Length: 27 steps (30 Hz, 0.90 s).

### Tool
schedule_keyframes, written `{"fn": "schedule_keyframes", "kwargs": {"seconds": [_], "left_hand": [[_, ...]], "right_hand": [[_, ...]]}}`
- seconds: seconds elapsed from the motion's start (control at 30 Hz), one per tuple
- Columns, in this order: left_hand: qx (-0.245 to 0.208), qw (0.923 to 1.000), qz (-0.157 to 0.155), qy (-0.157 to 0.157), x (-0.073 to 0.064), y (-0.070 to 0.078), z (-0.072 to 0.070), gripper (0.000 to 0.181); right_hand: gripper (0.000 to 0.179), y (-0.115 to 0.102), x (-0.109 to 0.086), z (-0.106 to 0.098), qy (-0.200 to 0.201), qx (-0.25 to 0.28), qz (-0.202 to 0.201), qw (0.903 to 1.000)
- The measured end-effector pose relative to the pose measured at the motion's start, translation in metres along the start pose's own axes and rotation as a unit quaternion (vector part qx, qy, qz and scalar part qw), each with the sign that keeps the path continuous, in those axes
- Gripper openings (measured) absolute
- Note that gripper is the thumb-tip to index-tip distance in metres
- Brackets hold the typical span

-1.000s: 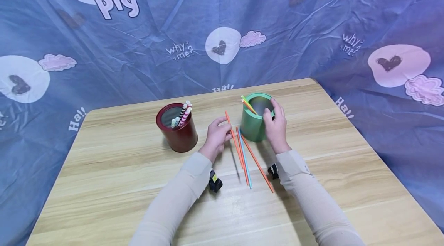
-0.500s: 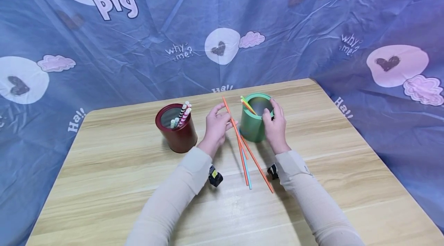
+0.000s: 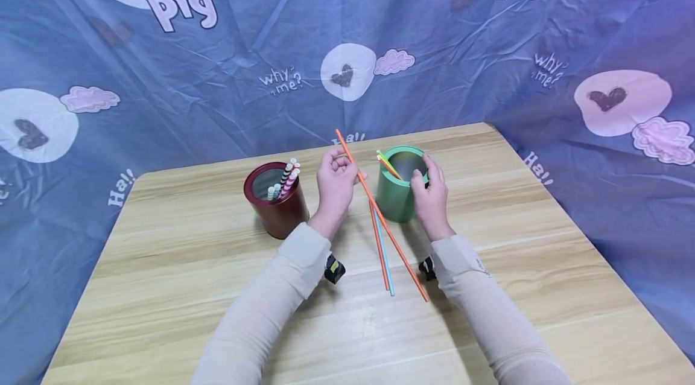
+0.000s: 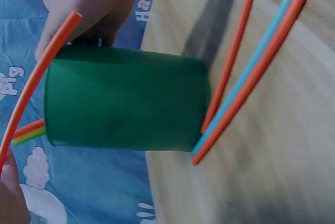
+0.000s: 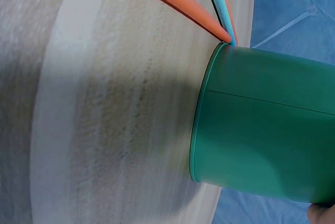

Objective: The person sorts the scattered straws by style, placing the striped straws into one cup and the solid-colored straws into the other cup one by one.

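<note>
My left hand [image 3: 335,184] pinches an orange straw [image 3: 352,159] slantwise, its upper end pointing back and left. In the left wrist view this straw [image 4: 32,85] crosses beside the mouth of the green canister [image 4: 125,98]. My right hand [image 3: 431,197] grips the rim of the upright green canister [image 3: 396,199] from the right. A few yellow, green and orange straws [image 3: 390,166] lean inside the canister. At its foot, on the table, lie an orange straw [image 3: 379,249], a blue straw [image 3: 384,255] and another orange straw [image 3: 406,263].
To the left stands a dark red canister [image 3: 282,216] with several striped straws [image 3: 289,180] in it. The wooden table [image 3: 179,270] ends at a blue printed cloth [image 3: 239,83] behind and at the sides.
My left hand has raised the orange straw off the others and moved it up and back, tilting its top leftward. The right hand and green canister stay in place.
</note>
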State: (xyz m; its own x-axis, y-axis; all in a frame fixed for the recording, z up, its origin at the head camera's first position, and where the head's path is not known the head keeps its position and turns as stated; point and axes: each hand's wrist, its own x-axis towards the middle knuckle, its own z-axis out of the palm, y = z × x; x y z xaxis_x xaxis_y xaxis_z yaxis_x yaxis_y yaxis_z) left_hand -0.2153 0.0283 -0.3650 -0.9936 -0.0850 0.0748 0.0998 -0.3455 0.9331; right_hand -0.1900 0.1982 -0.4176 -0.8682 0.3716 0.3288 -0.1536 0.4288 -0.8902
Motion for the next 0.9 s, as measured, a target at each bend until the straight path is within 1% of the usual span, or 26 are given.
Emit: {"fn": "schedule_keyframes", "kwargs": {"seconds": [0.23,0.43,0.7,0.9], "left_hand": [[-0.025,0.9979,0.059,0.011,0.002,0.015,0.007,0.033],[-0.053,0.9936,0.097,0.021,0.003,0.024,0.009,0.031],[-0.067,0.9868,0.145,0.028,0.004,0.027,0.007,0.028],[-0.080,0.9823,0.164,0.041,0.004,0.029,0.009,0.028]], "right_hand": [[0.050,0.000,0.000,0.000,-0.003,-0.002,0.008,1.0000],[0.050,0.000,0.000,-0.001,-0.003,-0.004,0.010,0.9999],[0.050,0.000,0.001,-0.001,-0.003,-0.006,0.011,0.9999],[0.050,0.000,0.001,-0.001,-0.001,-0.008,0.010,0.9999]]}}
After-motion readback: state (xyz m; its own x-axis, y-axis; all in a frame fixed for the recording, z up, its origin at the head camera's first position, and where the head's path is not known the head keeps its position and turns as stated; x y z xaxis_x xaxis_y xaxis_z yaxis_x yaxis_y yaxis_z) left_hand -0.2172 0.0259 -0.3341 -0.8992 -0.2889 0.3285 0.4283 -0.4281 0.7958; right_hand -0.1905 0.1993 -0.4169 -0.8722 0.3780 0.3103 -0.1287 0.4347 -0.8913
